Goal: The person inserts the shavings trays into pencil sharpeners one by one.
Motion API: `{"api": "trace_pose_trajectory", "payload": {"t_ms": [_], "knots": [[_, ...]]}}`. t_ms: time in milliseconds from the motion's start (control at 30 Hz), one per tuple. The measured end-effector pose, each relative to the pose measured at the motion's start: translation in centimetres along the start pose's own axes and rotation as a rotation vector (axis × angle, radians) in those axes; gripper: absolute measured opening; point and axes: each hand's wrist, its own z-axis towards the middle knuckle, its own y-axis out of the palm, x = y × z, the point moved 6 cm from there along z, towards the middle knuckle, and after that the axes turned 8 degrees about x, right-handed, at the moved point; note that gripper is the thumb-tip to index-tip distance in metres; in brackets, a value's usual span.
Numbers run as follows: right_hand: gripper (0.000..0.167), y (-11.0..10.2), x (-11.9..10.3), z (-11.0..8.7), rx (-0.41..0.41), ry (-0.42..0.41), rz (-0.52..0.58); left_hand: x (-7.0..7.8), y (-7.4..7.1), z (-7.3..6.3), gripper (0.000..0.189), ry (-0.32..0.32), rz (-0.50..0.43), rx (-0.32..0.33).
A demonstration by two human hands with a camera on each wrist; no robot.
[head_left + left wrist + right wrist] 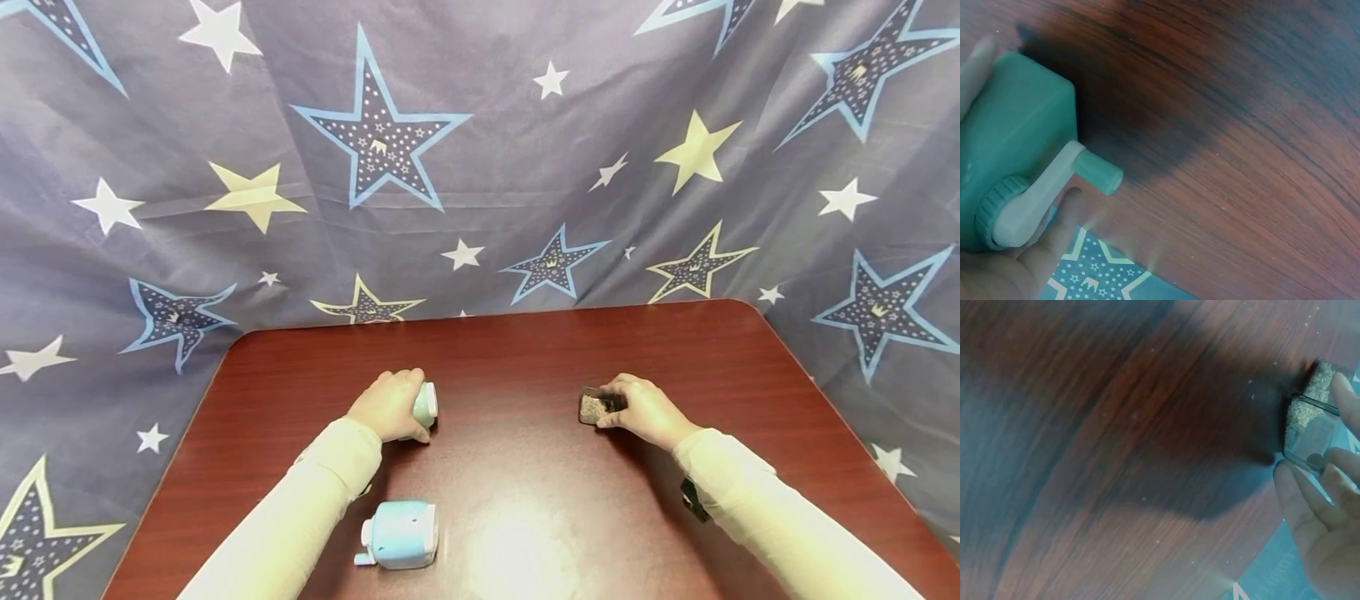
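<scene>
My left hand (386, 408) grips a green crank pencil sharpener (425, 405) on the left half of the table, palm covering most of its body. Up close in the left wrist view, its pale crank arm (1036, 199) ends in a green knob (1099, 171), and the fingers lie around the casing. Over on the right, my right hand (647, 410) holds a small clear, dark-edged shavings container (1307, 422) between thumb and fingers. Tan pencil shavings (592, 408) fill part of it. Nearer the front lies a light-blue crank pencil sharpener (405, 533), touched by neither hand.
Both hands work over a reddish-brown wooden table (510, 367) with rounded far corners. A grey curtain (495, 150) printed with stars hangs behind it and along the sides. Bright glare sits on the tabletop near the front, and small specks dot the wood.
</scene>
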Motion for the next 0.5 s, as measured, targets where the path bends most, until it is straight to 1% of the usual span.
{"api": "trace_pose_trajectory", "payload": {"t_ms": [67,133,500], "knots": [[0.050,0.11,-0.03,0.15,-0.013,-0.002,-0.007,-0.13,-0.05,-0.03,0.066,0.003,0.006,0.015],[0.050,0.16,-0.09,0.28,-0.023,-0.003,-0.012,-0.21,-0.13,-0.07,0.063,0.007,0.008,0.028],[0.052,0.05,0.03,0.55,-0.057,0.010,-0.012,0.00,-0.07,0.18,0.065,0.045,0.006,0.030]]}}
